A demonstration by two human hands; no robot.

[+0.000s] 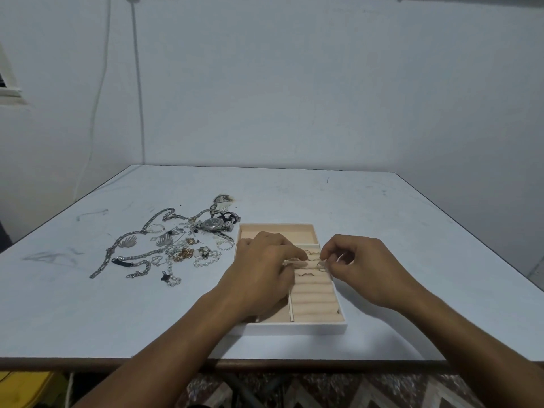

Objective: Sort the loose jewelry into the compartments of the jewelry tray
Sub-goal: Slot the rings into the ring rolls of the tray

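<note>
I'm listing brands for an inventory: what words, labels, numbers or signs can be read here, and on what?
No text can be read.
On the wristwatch, any dial markings are too small and blurred to read.
On the jewelry tray, the table and the wall, no print is visible.

Plain room, probably in a home rather than a shop or lab. Bare, pale painted walls [323, 83] carry a loose cable [138, 98] hanging down. A scuffed white table [382, 216] with a brown edge, loose jewelry [164, 248] heaped on it, stands over a patterned floor covering [368, 390]. Part of a window frame [8, 83] shows at far left.
</note>
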